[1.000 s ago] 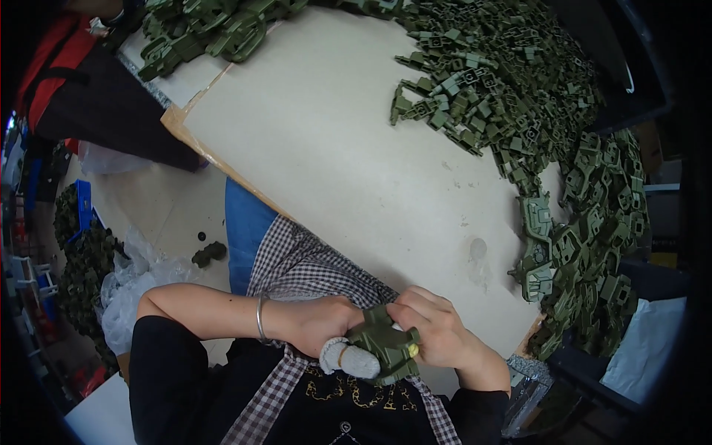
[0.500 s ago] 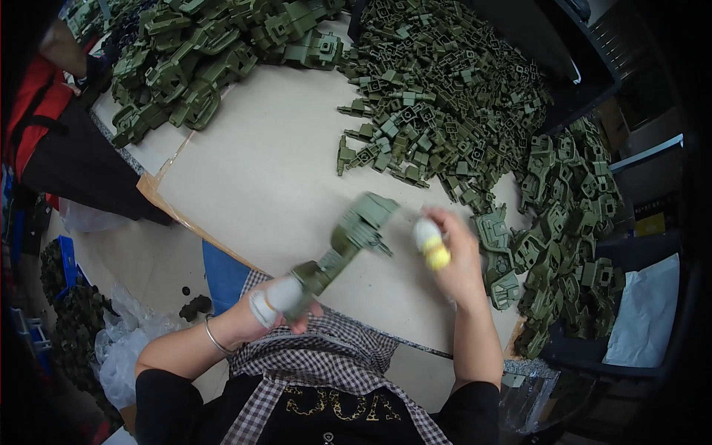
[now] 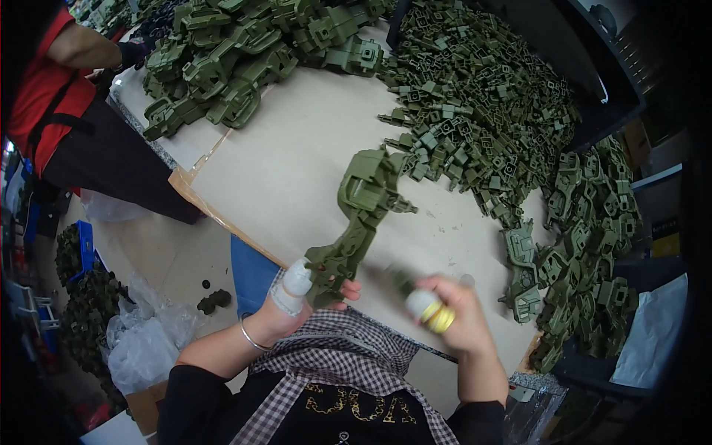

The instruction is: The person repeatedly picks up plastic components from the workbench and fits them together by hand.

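My left hand, its thumb wrapped in white, is closed round the lower end of a long olive-green plastic part. That part stands up at a slant over the table, its bulky boxy end uppermost and a short peg jutting to the right. My right hand is pinched, with white and yellow wrapping on one digit. At its fingertips is a small dark green plastic piece, smeared by motion, to the right of the long part and apart from it.
Large green plastic parts are heaped at the back left, small green pieces at the back right. Curved green parts line the table's right side. A person in red stands far left. The pale tabletop has a taped edge.
The long part has turned more upright in my left hand. My right hand has come down and slightly right, and a small green piece now shows at its fingertips. The whole view has shifted.
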A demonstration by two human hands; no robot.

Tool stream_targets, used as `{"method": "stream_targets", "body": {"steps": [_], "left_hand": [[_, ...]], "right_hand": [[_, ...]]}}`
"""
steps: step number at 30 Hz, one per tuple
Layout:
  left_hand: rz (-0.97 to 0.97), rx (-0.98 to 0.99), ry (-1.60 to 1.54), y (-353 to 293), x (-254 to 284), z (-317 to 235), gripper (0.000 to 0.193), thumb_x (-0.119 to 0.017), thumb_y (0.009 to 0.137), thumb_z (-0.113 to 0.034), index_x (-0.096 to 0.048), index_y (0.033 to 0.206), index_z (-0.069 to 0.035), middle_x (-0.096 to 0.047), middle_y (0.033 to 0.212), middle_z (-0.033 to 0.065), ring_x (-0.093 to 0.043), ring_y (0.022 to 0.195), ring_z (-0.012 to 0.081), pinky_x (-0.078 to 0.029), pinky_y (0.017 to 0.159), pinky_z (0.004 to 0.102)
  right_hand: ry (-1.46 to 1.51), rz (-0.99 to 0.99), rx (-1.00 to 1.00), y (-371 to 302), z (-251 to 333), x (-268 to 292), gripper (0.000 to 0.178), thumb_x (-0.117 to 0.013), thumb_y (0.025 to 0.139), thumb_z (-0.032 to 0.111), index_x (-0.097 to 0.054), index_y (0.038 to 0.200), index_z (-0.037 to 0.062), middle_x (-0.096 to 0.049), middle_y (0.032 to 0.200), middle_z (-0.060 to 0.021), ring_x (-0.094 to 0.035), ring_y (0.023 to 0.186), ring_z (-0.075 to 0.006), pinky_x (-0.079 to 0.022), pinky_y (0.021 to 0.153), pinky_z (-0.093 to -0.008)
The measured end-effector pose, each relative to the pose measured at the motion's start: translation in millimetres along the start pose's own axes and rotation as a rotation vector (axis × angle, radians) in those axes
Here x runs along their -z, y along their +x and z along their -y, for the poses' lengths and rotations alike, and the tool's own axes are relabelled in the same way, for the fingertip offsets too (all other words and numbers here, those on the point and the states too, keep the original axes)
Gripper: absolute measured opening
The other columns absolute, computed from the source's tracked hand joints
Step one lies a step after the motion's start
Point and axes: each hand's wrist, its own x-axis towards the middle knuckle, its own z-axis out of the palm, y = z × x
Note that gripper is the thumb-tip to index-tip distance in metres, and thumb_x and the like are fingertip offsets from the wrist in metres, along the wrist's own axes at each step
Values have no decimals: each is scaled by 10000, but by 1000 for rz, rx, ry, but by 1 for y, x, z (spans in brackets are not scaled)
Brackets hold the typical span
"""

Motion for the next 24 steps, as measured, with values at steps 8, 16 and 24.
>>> {"method": "stream_targets", "body": {"steps": [8, 16, 24], "left_hand": [[50, -762, 879, 11, -20, 1, 452, -623, 800, -264, -516, 1129, 25, -540, 1102, 138, -520, 983, 280, -400, 881, 364], [163, -808, 946, 11, -33, -1, 572, -720, 685, -393, -570, 1021, 44, -571, 992, 142, -529, 942, 302, -409, 834, 376], [118, -879, 1012, 17, -45, -1, 658, -789, 609, -327, -518, 1091, 29, -575, 1012, 136, -532, 952, 300, -410, 836, 379]], "right_hand": [[-437, -126, 312, -6, -8, -40, 272, -638, 706, 19, -560, 965, 5, -605, 893, -131, -611, 821, -305, -500, 688, -346], [93, -25, 252, -12, -53, -50, 260, -597, 750, 2, -566, 1005, 41, -586, 975, -125, -583, 874, -270, -456, 762, -327], [45, 42, 253, -18, -66, -41, 320, -602, 762, 23, -543, 1076, 21, -578, 1039, -129, -555, 959, -252, -444, 826, -360]]}}
